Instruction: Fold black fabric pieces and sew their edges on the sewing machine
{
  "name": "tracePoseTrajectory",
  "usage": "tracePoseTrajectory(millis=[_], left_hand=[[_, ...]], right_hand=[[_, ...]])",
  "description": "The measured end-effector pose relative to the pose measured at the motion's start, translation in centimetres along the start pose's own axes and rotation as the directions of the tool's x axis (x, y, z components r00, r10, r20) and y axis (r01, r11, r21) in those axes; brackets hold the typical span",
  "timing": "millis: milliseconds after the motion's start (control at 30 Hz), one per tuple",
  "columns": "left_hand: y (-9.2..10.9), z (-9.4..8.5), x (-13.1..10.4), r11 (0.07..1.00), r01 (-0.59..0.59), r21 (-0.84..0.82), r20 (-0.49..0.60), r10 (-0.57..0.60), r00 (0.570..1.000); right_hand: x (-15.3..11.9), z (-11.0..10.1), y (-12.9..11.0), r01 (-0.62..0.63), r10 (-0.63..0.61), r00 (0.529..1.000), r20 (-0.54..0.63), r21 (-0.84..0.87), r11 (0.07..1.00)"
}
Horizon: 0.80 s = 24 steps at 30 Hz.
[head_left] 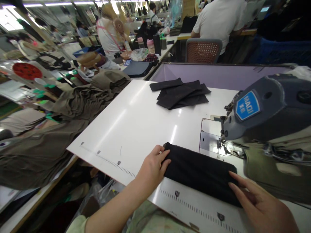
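Note:
A black folded fabric piece (199,170) lies across the front of the white sewing table, just before the machine's needle area. My left hand (156,161) pinches its left end between thumb and fingers. At the other end, my right hand (257,197) grips the fabric's right edge, thumb and forefinger on top and the other fingers curled. The sewing machine (267,110), dark grey with a blue label, stands to the right; its lit needle and presser foot (224,147) are behind the fabric, apart from it. Farther back on the table lies a loose pile of similar black pieces (182,92).
Stacks of olive-brown fabric (85,97) crowd the left, beside thread cones with green tops (50,87). A printed ruler scale (119,163) runs along the table's front edge. Behind stand a purple-lined bin (194,76) and a chair (203,50) with a person in white seated.

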State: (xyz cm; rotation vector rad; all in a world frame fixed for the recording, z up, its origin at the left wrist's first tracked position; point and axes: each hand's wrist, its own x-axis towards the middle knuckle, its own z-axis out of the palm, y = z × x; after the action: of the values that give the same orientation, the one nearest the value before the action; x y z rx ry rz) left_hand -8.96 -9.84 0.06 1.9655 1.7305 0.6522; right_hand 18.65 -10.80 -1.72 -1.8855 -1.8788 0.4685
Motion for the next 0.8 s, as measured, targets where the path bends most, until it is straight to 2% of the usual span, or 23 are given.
tracePoseTrajectory(millis=[100,233,400,533,633,700,800], left_hand=[[0.1,-0.1,0.1,1.000,0.016,0.019,0.013,-0.017,1.000],[0.0,0.0,0.1,1.000,0.025,0.016,0.014,-0.025,1.000],[-0.2,0.3,0.1,1.000,0.027,0.003,-0.004,-0.027,1.000],[0.0,0.3,0.3,0.999,0.023,0.043,-0.019,-0.023,1.000],[0.2,0.1,0.7,0.994,0.029,0.110,-0.007,-0.028,1.000],[0.3,0.0,0.9,0.982,0.021,0.186,0.012,-0.023,1.000],[0.6,-0.1,1.4,0.931,-0.089,0.353,0.025,0.086,0.996]], right_hand=[[0.0,-0.1,-0.4,-0.067,0.067,0.996,0.056,-0.015,0.998],[-0.1,0.0,-0.3,-0.118,0.118,0.993,0.029,0.007,0.993],[-0.1,0.1,0.3,-0.072,0.072,0.996,0.058,0.003,0.997],[0.0,0.0,-0.1,-0.055,0.056,0.998,0.025,-0.010,0.998],[0.2,-0.1,-0.7,0.002,0.000,0.999,0.046,-0.041,0.999],[0.4,-0.2,-1.1,0.084,-0.081,0.995,0.052,-0.069,0.994],[0.6,-0.5,-2.0,0.212,-0.205,0.977,0.054,-0.211,0.954]])
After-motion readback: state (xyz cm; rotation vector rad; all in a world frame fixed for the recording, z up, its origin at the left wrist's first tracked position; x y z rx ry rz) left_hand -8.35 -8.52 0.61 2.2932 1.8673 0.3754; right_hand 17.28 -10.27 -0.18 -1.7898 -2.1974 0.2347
